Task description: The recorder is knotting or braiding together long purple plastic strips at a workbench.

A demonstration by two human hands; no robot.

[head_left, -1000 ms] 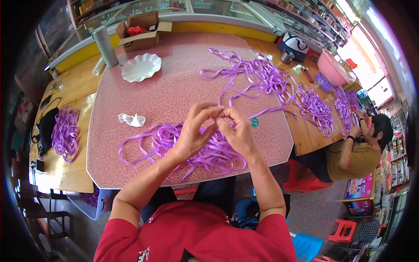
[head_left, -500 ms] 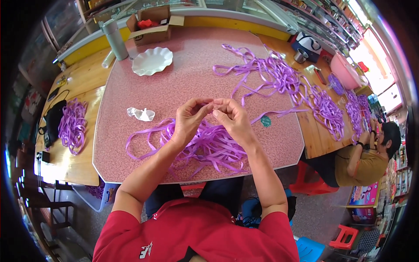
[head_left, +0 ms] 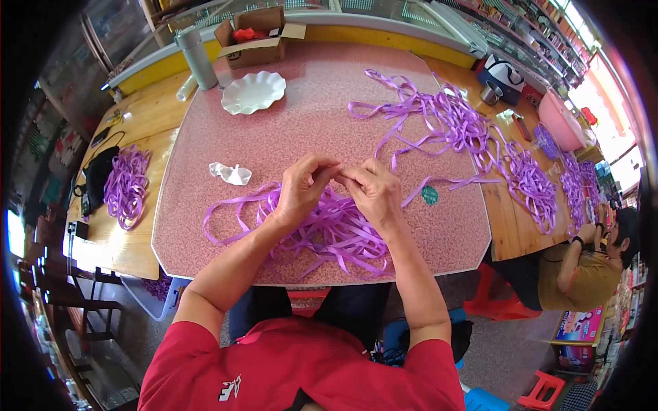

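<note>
Both bare hands were raised above the near side of a pink speckled table (head_left: 301,130) with a pale edge. The left hand (head_left: 299,190) and the right hand (head_left: 377,195) had their fingers bent, and their fingertips met in a pinching way. What was between the fingertips was too small to see, so I cannot tell whether either hand was grasping something. Under them, partly hidden by the hands, there lay a loose pile of shiny purple ribbons (head_left: 336,233), with loops spreading to the left. One flat purple strand (head_left: 473,181) extended to the right from beside the right hand, passing near a round green sticker (head_left: 430,196). A crumpled white piece (head_left: 236,175) lay to the left of the left hand. Farther away stood a white plate with a wavy rim (head_left: 253,93), a pale green cylindrical flask (head_left: 199,63) and an open brown cardboard box (head_left: 257,53). At the far right of the table, a second tangled heap of purple ribbons (head_left: 449,122) was spread.
</note>
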